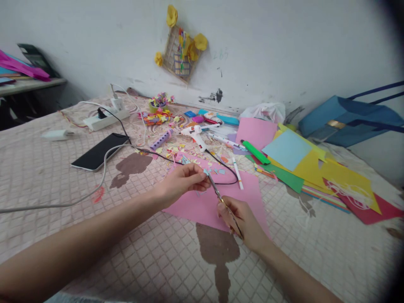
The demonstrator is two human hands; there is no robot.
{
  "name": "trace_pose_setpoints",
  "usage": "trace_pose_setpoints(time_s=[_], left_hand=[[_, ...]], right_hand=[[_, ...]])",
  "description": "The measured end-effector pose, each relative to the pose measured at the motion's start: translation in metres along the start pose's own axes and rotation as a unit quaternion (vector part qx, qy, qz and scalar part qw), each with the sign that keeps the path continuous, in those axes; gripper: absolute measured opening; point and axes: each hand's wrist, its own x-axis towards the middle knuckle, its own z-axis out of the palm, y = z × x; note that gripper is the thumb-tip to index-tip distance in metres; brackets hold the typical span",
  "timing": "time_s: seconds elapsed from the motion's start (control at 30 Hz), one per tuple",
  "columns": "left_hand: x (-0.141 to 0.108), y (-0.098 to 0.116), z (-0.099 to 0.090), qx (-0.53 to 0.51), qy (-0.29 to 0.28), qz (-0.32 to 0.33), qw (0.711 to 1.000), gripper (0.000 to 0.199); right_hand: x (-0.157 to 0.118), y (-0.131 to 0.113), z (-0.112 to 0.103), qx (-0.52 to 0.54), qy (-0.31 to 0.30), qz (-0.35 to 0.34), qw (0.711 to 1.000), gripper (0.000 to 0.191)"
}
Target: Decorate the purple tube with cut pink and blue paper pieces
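Over a pink paper sheet (249, 198), my left hand (186, 181) pinches a small light-blue paper piece (206, 172) between thumb and fingertips. My right hand (240, 219) grips a pair of scissors (217, 192), seen nearly edge-on. Their metal tips meet the blue piece at my left fingertips. Small blue paper scraps (221, 171) lie on the pink sheet just beyond my hands. A white marker (237, 173) rests on the sheet to their right. My right fingers partly hide the scissors' handles.
A white glue gun (195, 136) with a black cord lies behind the sheet. At left are a black phone (100, 151), cables and a power strip (107, 119). Coloured papers (303, 160), a green marker (255, 152) and a blue bag (344, 120) are at right.
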Motion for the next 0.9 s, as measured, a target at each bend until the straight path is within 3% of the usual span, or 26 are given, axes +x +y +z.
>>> trace_pose_setpoints(time_s=[0.9], left_hand=[[0.0011, -0.0031, -0.0011, -0.016, -0.007, 0.003, 1.0, 0.015]], right_hand=[[-0.0023, 0.003, 0.0033, -0.003, 0.007, -0.01, 1.0, 0.038]])
